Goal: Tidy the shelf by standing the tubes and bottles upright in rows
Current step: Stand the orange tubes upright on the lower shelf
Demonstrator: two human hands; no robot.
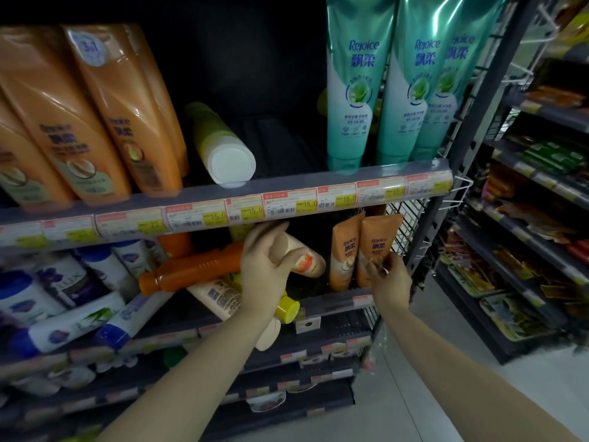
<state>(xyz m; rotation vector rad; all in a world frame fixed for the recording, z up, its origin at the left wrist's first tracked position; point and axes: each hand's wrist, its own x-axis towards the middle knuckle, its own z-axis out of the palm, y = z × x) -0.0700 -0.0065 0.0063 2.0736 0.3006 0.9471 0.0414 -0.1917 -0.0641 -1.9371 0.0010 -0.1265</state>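
Note:
My left hand (266,269) grips a cream-coloured bottle (307,261) lying on its side on the middle shelf (334,303). My right hand (387,275) touches the lower part of the right one of two orange Rejoice tubes (377,250), which stand upright at the shelf's right end; whether it grips the tube is unclear. An orange bottle (194,271) lies across a cream bottle with a yellow cap (220,296). On the upper shelf (287,193), a yellow-white bottle (220,145) lies on its side between orange bottles (105,116) and green tubes (353,84).
White and blue bottles (76,301) lie tumbled at the middle shelf's left. A wire grid side panel (411,228) closes the shelf's right end. Another rack of packaged goods (526,250) stands across the aisle to the right. Lower shelves hold more items.

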